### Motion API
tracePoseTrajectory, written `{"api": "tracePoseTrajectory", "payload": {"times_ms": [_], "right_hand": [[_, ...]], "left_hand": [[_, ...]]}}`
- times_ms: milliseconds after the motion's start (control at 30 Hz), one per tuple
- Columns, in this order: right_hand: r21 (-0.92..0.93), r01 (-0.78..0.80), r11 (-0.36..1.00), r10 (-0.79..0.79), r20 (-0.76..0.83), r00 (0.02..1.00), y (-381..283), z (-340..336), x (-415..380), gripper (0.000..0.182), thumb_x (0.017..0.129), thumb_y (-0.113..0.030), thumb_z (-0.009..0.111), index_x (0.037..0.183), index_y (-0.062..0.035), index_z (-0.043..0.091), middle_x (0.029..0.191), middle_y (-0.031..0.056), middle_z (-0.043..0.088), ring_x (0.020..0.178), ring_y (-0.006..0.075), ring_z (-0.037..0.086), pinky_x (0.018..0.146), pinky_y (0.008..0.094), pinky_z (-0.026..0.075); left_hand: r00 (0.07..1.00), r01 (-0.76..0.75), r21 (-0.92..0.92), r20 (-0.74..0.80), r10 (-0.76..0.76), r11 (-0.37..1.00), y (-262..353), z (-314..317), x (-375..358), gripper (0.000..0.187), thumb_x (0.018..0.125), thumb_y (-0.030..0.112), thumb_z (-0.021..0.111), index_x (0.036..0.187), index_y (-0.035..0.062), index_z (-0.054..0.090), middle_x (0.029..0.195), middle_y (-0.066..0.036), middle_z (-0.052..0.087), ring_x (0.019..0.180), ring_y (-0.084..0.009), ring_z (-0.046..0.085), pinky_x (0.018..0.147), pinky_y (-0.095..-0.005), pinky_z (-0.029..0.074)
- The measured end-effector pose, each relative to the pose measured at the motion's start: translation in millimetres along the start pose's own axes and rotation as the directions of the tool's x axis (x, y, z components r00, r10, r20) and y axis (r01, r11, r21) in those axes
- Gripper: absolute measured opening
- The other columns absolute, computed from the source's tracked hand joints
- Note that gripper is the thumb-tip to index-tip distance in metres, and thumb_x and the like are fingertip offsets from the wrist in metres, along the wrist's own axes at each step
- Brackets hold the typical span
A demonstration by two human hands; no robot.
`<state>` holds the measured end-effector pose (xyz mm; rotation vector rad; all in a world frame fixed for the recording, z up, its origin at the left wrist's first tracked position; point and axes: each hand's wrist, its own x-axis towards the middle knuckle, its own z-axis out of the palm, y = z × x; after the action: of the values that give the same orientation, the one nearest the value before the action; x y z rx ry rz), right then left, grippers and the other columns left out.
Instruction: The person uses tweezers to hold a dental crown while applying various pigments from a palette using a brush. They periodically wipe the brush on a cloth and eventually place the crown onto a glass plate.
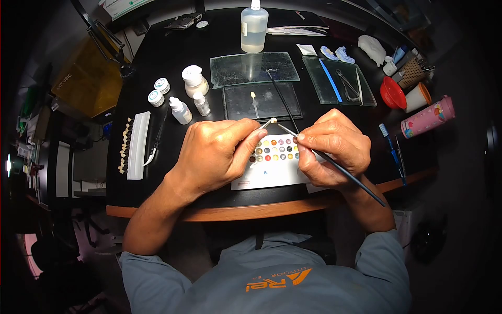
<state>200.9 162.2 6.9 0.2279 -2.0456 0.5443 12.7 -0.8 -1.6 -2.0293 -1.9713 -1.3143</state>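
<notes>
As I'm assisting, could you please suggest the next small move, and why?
Perhaps touch the dark-handled tool to the small pale piece: the right hand holds the tool's tip close by, while the left hand presents the piece on a thin stem.

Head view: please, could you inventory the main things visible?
Large bottle: 1, translucent, back centre
Slabs: 3, dark-looking, centre and right
Palette card: 1, white, front centre
Brushes: 2, dark, centre-right
Tooth-like piece: 1, whitish, centre
Shade guide: 1, white, left
Lidded tubs: 2, white, left
Small bottles: 3, whitish, centre-left
Bowl: 1, red, right
Cup: 1, white-orange, right
Tumbler: 1, pink, right
Toothbrush: 1, blue, right
Left hand: 1, bare, centre-left
Right hand: 1, bare, centre-right
</notes>
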Motion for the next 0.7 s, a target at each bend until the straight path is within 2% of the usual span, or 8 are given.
{"api": "tracePoseTrajectory", "payload": {"times_ms": [433, 567, 667, 700], "right_hand": [[-0.011, 0.003, 1.0, -0.003, -0.012, 1.0, 0.8, -0.5, -0.7, 0.018, 0.074, 0.006, 0.08, 0.09, 0.0007, 0.077, 0.078, 0.0108, 0.076, 0.067, 0.0206, 0.07, 0.06, 0.0312, 0.053], [-0.006, 0.035, 0.999, -0.035, 0.022, 0.999, 3.3, -0.1, -2.9, 0.019, 0.08, 0.006, 0.078, 0.098, 0.0001, 0.076, 0.083, 0.0115, 0.077, 0.068, 0.0192, 0.069, 0.062, 0.0306, 0.052], [-0.007, 0.035, 0.999, -0.035, 0.018, 0.999, 1.8, -0.8, -2.5, 0.019, 0.081, 0.006, 0.079, 0.099, 0.0004, 0.076, 0.084, 0.0116, 0.078, 0.068, 0.0193, 0.07, 0.062, 0.0304, 0.053], [-0.007, 0.037, 0.999, -0.037, 0.014, 0.999, 1.2, -1.8, -2.2, 0.02, 0.081, 0.006, 0.079, 0.099, 0.0006, 0.077, 0.084, 0.0119, 0.078, 0.068, 0.0194, 0.07, 0.062, 0.0304, 0.053]], "left_hand": [[0.996, 0.076, -0.089, 0.043, -0.072, 0.993, 3.5, -5.1, 1.1, 0.018, 0.103, 0.014, 0.073, 0.09, 0.0017, 0.074, 0.066, -0.015, 0.069, 0.056, -0.0305, 0.071, 0.051, -0.0398, 0.053], [0.994, 0.094, -0.092, 0.063, -0.089, 0.991, 1.9, -5.3, 0.4, 0.019, 0.104, 0.015, 0.072, 0.091, 0.001, 0.074, 0.068, -0.016, 0.07, 0.056, -0.0311, 0.071, 0.052, -0.0401, 0.052], [0.993, 0.105, -0.149, 0.074, -0.095, 0.983, 1.0, -4.4, -0.8, 0.022, 0.109, 0.012, 0.066, 0.1, -0.004, 0.079, 0.062, -0.008, 0.066, 0.053, -0.0113, 0.064, 0.049, -0.0315, 0.044], [0.981, 0.18, -0.198, 0.114, -0.16, 0.963, 1.7, -5.3, -0.8, 0.026, 0.111, 0.014, 0.064, 0.101, -0.0037, 0.079, 0.061, -0.006, 0.065, 0.051, -0.01, 0.062, 0.048, -0.0306, 0.043]]}}
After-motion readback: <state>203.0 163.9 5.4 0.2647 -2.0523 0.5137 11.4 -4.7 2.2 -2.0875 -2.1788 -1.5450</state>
